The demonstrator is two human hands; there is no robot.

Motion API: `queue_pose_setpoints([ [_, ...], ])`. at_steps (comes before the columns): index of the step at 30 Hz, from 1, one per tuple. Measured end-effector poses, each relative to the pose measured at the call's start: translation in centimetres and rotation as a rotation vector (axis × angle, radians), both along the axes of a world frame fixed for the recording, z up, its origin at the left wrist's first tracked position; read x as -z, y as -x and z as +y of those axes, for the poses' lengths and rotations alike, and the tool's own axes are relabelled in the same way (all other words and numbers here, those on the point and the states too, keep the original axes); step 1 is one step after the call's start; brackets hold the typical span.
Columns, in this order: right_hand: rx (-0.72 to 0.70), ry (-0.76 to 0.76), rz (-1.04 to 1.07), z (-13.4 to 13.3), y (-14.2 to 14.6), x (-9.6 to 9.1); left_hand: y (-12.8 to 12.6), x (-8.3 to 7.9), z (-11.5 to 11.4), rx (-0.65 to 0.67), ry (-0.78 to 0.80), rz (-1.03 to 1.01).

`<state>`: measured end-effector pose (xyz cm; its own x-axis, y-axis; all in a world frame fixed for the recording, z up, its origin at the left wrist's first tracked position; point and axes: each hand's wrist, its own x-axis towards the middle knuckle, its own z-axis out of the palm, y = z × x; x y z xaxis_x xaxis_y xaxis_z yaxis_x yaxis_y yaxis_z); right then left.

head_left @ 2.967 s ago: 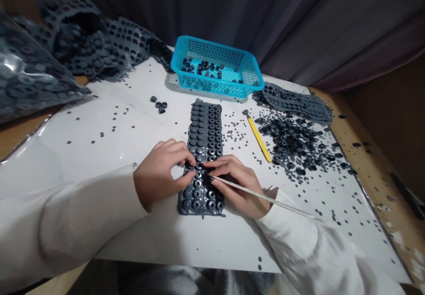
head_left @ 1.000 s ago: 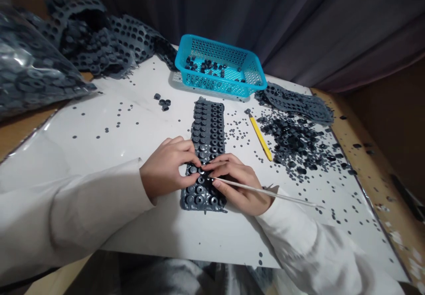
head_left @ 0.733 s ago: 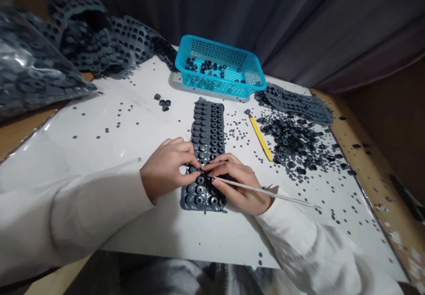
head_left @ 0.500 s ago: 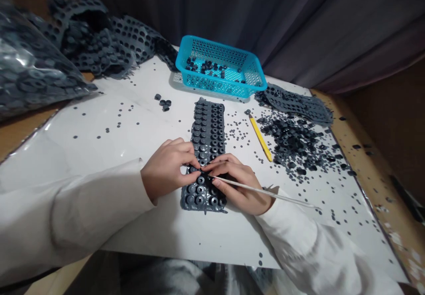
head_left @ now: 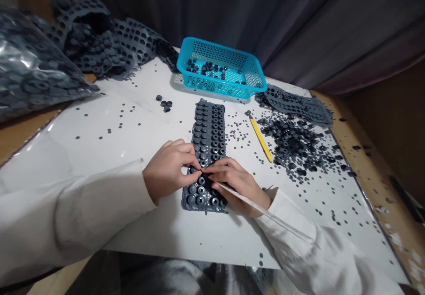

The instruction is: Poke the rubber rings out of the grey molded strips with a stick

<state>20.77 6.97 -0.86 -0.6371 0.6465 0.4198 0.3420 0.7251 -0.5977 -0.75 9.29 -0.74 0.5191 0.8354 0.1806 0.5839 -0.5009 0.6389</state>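
Head cam | left hand mid-frame, fingertips bunched over the strip, can't tell on what | right hand pinching a stick | basket's up top

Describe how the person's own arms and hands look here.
The left sleeve and right sleeve are long, loose, off-white and creased, with no markings visible. The left hand and right hand are bare, without gloves.

L hand, R hand bare; lng wht slvs.
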Motion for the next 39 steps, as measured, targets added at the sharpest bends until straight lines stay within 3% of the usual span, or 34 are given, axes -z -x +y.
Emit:
queue_pose_setpoints([
  [13, 0.013, -0.141, -0.112, 0.07, -0.01, 0.40, 0.00, 0.15, -0.06, -0.005, -0.017, -0.003],
  [21, 0.047, -0.129, -0.210, -0.21, -0.08, 1.00, 0.02, 0.25, -0.08, 0.001, -0.020, -0.005],
  [24, 0.061, -0.113, -0.157, -0.14, -0.08, 0.97, 0.01, 0.23, -0.07, -0.002, -0.013, -0.002],
  [34, 0.268, 0.390, 0.294, -0.36, -0.33, 0.09, 0.20, -0.07, -0.07, 0.011, -0.027, 0.002],
  [39, 0.372, 0.454, 0.375, -0.31, -0.47, 0.15, 0.27, -0.15, -0.20, 0.028, -0.054, -0.018],
])
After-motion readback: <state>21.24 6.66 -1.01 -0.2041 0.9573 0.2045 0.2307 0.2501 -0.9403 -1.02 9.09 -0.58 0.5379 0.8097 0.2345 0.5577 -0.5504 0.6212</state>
